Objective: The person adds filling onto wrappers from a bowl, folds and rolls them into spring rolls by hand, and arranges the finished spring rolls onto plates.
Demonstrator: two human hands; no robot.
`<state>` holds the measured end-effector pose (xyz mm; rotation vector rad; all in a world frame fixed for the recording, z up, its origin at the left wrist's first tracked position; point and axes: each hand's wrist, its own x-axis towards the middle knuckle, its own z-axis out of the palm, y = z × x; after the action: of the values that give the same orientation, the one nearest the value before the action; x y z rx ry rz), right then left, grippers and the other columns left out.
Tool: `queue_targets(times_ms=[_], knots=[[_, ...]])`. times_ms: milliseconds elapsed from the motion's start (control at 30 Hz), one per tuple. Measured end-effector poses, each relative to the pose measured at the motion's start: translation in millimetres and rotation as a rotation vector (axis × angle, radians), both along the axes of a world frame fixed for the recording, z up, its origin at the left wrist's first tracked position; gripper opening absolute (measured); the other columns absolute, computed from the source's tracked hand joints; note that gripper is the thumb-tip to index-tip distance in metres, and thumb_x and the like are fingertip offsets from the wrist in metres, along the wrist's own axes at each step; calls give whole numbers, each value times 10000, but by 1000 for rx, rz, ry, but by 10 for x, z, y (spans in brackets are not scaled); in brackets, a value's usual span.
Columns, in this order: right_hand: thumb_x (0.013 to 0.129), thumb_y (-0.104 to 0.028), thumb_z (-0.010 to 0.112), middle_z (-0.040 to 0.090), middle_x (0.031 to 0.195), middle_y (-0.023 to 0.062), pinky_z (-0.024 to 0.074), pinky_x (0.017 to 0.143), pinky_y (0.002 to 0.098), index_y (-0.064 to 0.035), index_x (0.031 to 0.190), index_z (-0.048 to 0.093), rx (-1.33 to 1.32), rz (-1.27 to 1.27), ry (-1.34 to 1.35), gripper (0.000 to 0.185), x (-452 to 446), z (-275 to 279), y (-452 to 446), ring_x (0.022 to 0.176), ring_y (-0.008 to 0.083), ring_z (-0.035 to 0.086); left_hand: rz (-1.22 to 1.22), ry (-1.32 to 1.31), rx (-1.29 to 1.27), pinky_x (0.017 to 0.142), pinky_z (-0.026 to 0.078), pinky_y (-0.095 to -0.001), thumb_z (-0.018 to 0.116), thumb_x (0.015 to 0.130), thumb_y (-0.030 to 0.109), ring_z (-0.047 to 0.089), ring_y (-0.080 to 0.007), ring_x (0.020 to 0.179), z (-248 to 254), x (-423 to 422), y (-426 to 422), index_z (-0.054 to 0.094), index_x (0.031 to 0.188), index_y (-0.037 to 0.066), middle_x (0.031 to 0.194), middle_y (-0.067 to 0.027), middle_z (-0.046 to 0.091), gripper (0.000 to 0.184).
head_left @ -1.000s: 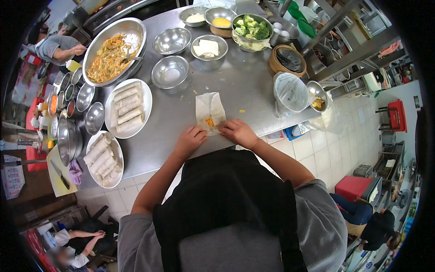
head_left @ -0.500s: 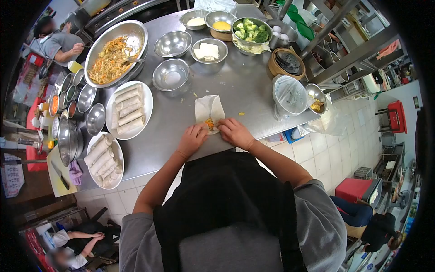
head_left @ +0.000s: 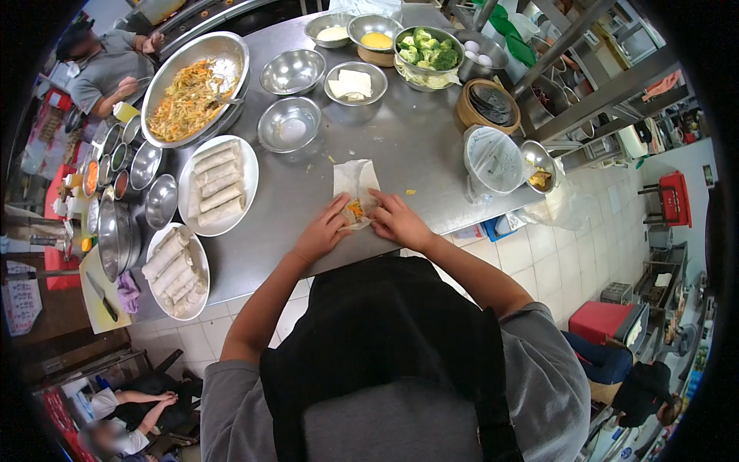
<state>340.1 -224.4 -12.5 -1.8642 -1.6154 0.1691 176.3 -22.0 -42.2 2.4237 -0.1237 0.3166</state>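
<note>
Wrapper (head_left: 354, 171), where is it?

On the metal desk (head_left: 400, 165), close to the near edge, with orange-yellow filling (head_left: 356, 209) on its near part.

And the hands?

Both grasp it beside the filling: the left hand (head_left: 322, 229) at its left side, the right hand (head_left: 401, 222) at its right.

What lies left of them?

Two white plates, the far one (head_left: 251, 179) and the near one (head_left: 202, 300), both holding pale rolls (head_left: 221, 178).
</note>
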Motion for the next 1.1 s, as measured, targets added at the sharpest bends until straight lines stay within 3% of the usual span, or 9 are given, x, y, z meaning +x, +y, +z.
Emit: queue_targets(times_ms=[200,333,433,600,733,900,1000,1100], knots=[[848,-136,685,568,1334,157,476,967,416,-45,1065,602,-13,111,-65,249,96,-81,77,1063,338,567,-61,63,11,1159,333,-431,634,942,189,374,-348,1428,37,49,64,545,1069,1,1573,-147,368,244],[881,-152,661,631,1194,158,477,946,417,-39,1154,598,-36,57,40,301,110,-78,82,1050,330,572,40,163,-75,1152,338,-432,581,974,199,417,-337,1396,129,71,13,536,1177,8,1544,-136,417,282],[910,-170,642,656,1081,159,479,927,417,-45,1213,591,-96,6,107,332,122,-67,76,1038,334,576,152,84,-93,1112,381,-430,562,991,248,508,-325,1312,125,85,-51,540,1326,9,1419,-159,550,411],[929,-181,630,655,1000,163,487,896,414,-55,1291,576,-130,-44,103,387,152,-145,101,1011,339,584,278,-48,-142,969,465,-440,582,980,202,617,-352,1096,-80,155,-85,594,1221,56,1202,-139,674,282],[934,-162,619,657,976,155,492,878,415,-78,1283,605,7,-60,177,359,119,-126,159,981,334,588,347,-89,-156,897,495,-435,598,966,162,638,-347,992,-77,185,-120,623,1130,67,1092,-133,701,192],[938,-143,604,666,984,145,491,886,406,-124,1234,661,-42,26,207,302,156,-96,160,962,324,590,326,-82,-181,906,494,-417,601,959,152,636,-340,995,14,208,-161,647,1083,56,1085,-137,699,163],[943,-143,598,669,989,143,492,888,397,-110,1189,676,-89,-12,306,261,140,-33,162,978,325,598,324,-111,-183,906,496,-414,599,958,145,638,-341,987,52,226,-167,655,1055,47,1087,-135,697,148],[946,-140,593,667,1001,161,488,887,398,-77,1128,688,39,1,284,215,183,-91,236,979,343,611,339,-143,-236,882,501,-421,596,959,141,642,-352,968,80,256,-169,655,1034,33,1070,-136,697,144]])
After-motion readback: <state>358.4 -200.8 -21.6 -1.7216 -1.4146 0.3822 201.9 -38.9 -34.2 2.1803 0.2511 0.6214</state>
